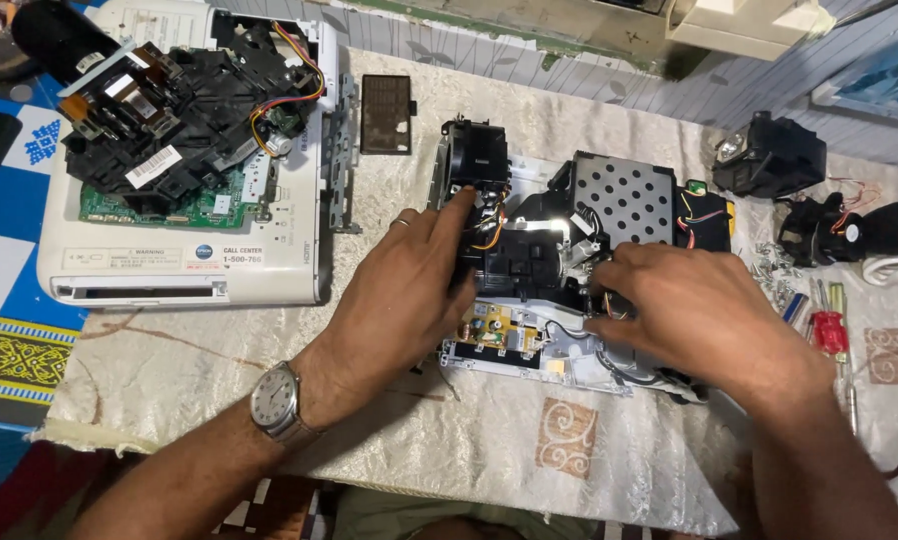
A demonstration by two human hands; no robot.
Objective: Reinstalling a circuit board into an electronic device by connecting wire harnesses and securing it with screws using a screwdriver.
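On the cream patterned tablecloth (469, 440), the left hand (399, 300) is pressing loosely spread fingers against the opened black-and-white plastic projector chassis (559, 270), while the right hand (699, 310) is curling its fingertips into the chassis's wiring, beside a red-handled screwdriver (829, 330).

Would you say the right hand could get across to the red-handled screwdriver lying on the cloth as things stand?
Probably yes. The red-handled screwdriver lies in the open on the cloth, just beyond the right hand, with nothing between them; that hand would only have to leave the opened device it is working in.
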